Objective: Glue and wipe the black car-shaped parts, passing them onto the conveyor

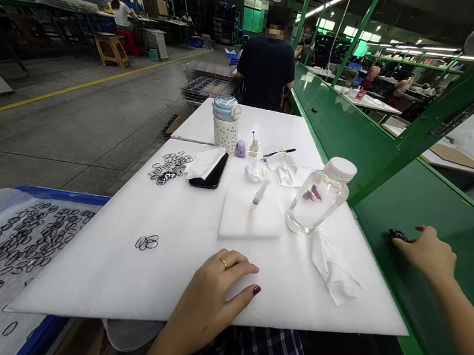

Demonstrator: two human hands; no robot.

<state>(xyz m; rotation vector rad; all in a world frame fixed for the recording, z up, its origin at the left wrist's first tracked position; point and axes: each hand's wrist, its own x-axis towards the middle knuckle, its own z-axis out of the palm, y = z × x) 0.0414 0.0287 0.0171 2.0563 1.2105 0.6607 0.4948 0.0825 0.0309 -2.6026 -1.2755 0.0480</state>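
Observation:
My left hand point(215, 291) rests on the white foam-like tabletop point(97, 275), holding nothing. Its fingers are bent but the thumb stands apart from them; a ring is on one finger. Over the green belt point(438, 204) at the right, my right hand point(432, 252) has its fingers at a small black part point(399, 236) and grips it; its exact kind is too small to make out. Left of my left hand lie a few thin black rings point(147, 242). Beyond that hand sits a white foam pad point(250, 229) with a small clear syringe-like tube point(258, 196) on it.
A clear bottle point(317, 199) stands near crumpled tissue point(334, 269). Farther back are a dotted tumbler point(225, 132), a phone point(215, 176) under tissue and a ring pile point(168, 168). A blue-edged tray point(64, 195) of rings sits left. A person point(266, 68) sits ahead.

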